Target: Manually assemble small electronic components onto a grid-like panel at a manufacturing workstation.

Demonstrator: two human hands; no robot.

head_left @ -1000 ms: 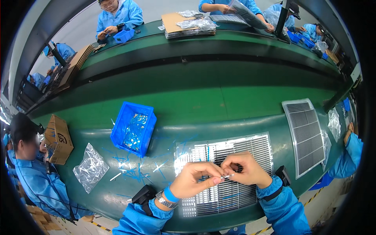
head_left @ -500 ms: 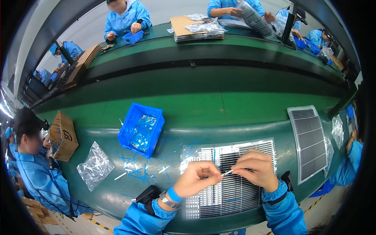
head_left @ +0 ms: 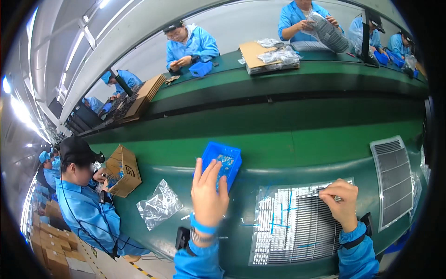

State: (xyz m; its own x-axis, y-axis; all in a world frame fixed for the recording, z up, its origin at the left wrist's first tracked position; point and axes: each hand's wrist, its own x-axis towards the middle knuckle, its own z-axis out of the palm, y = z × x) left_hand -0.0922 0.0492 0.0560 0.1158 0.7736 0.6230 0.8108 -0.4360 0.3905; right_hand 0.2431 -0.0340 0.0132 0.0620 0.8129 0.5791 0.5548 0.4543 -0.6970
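Note:
My left hand (head_left: 210, 195) reaches out with its fingers stretched apart, covering part of a blue plastic bin (head_left: 236, 163). Small pale pieces (head_left: 225, 160) and blue bits lie inside the bin. Over the upper right of a sheet (head_left: 297, 232) of black-and-white striped strips, my right hand (head_left: 341, 200) is pinched closed. Whatever its fingertips hold is too small to make out. Thin blue strips (head_left: 281, 224) lie across the sheet, some of them crossing.
A crumpled clear plastic bag (head_left: 160, 204) lies left of my left hand. Further left, a person sits beside a cardboard box (head_left: 125, 172). Another striped sheet (head_left: 395, 186) lies at the right. Across the green bench (head_left: 288, 130), other people work near a stack of cardboard (head_left: 272, 69).
My hands have parted from a small white piece held between them. The left has moved out to the bin and opened; the right stays over the sheet. The whole view has swung left.

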